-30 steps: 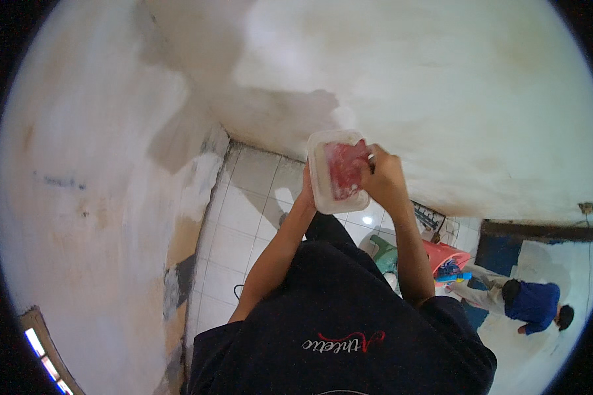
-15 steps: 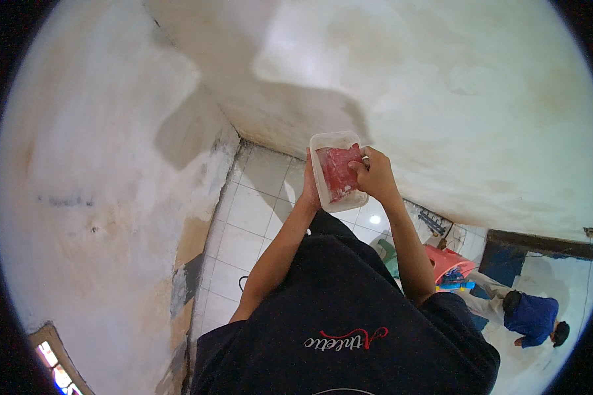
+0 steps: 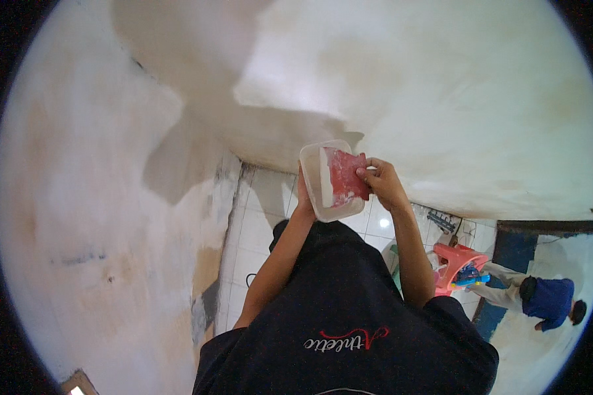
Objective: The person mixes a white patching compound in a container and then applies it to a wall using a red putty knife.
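Observation:
My left hand (image 3: 304, 196) is wrapped around the left side of a translucent plastic tub (image 3: 341, 213), most of its fingers hidden beneath. Between thumb and fingers, my right hand (image 3: 385, 185) pinches a flat red putty spreader (image 3: 349, 179) smeared with white. The spreader lies over the tub's opening, and a band of white paste runs along its left edge. How much paste sits in the tub is hard to make out.
A patchy whitish wall (image 3: 428, 99) rises in front, meeting a stained left wall (image 3: 105, 197) at a corner. White tiles (image 3: 260, 207) cover the floor. At right stand a pinkish-red plastic stool (image 3: 447, 255) with blue items and another person (image 3: 548, 299) in blue.
The spreader has shifted right and turned in my right hand, so its white-coated left edge shows and more of the tub's inside is uncovered. The view has moved slightly.

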`<state>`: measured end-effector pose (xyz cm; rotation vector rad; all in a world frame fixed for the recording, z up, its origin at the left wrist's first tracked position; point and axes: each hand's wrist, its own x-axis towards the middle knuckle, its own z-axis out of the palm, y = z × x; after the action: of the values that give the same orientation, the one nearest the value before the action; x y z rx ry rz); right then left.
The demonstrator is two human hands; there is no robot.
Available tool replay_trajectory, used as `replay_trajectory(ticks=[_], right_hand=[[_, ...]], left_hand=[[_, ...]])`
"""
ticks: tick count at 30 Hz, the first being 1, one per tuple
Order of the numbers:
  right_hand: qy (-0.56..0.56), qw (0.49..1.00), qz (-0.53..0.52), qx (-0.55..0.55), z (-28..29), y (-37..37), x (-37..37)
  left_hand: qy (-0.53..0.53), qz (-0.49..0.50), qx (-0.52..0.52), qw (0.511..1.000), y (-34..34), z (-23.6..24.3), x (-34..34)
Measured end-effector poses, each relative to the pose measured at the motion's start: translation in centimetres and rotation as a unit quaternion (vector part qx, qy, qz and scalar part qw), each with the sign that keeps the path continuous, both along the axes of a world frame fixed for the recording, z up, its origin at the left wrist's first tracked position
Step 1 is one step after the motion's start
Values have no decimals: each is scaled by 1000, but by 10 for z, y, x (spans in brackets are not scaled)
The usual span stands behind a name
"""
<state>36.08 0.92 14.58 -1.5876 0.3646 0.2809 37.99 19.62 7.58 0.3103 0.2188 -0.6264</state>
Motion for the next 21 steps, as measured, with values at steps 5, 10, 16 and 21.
replay_trajectory(ticks=[5, 10, 16, 21], right_hand=[[1, 983, -68, 173, 34, 14, -17], [-27, 936, -139, 321, 59, 43, -24], [-174, 882, -151, 411, 104, 59, 12], [-154, 825, -307, 449, 179, 31, 67]], left_hand=[[-32, 16, 24, 999, 8, 4, 19], [-137, 32, 108, 984, 37, -55, 42], [-61, 26, -6, 998, 80, -73, 36], [-72, -13, -50, 996, 116, -61, 12]])
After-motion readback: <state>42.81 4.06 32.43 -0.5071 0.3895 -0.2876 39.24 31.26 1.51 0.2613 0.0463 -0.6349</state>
